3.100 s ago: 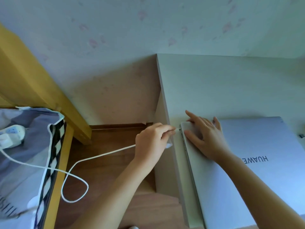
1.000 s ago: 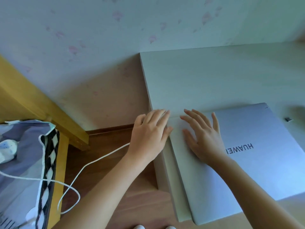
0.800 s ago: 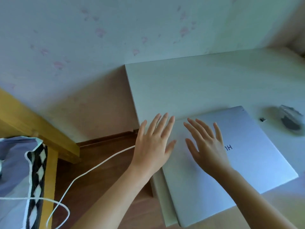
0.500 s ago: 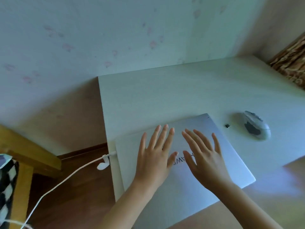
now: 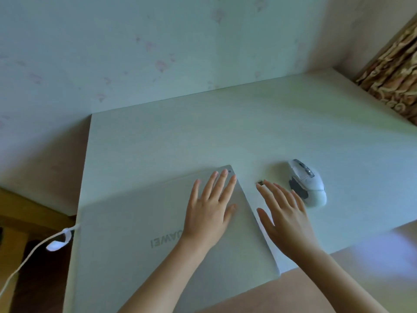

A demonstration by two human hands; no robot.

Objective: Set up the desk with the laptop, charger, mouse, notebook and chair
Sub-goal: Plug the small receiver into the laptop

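Silver laptop [image 5: 140,233] lay closed on the pale desk [image 5: 225,136], hinge side to the person, its long axis skewed to the desk edge and its near corner overhanging; white charger cable [image 5: 29,256] was plugged in at its left edge. Left hand [image 5: 209,213] lay flat and open on the lid near its far right corner, gripping nothing; right hand [image 5: 286,218] was open with fingers spread, just off the lid's right edge over the desk. Small dark dongle [image 5: 260,183] sat at the right fingertips and the white mouse [image 5: 308,182] just right of them, so the right hand was judged nearer to both.
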